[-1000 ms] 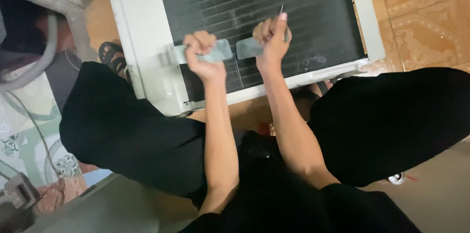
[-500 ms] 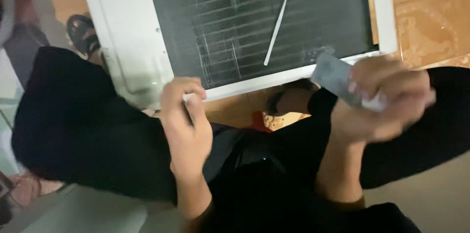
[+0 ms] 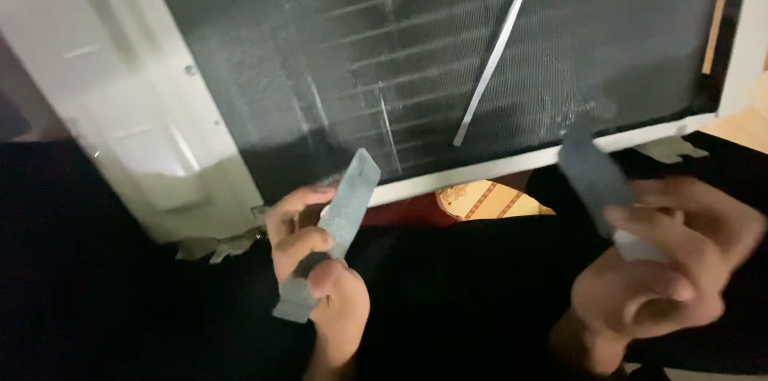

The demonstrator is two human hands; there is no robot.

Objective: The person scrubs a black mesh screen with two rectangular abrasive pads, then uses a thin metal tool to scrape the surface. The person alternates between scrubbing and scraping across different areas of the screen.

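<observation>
Grey strip (image 3: 332,229) clenched in left hand (image 3: 316,269); right hand (image 3: 672,269) grasps dark piece (image 3: 592,173), both near finned unit's (image 3: 480,53) bottom edge.

Rod (image 3: 496,49) on grille (image 3: 320,45) behind hands

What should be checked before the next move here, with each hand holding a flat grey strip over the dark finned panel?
1. Left hand closed on the grey strip: ok.
2. Right hand closed on the darker strip: ok, though blurred.
3. Both strips off the finned panel: ok.
4. Thin pale rod lying loose on the panel: not ok.
5. Fin condition: cannot tell.
</observation>
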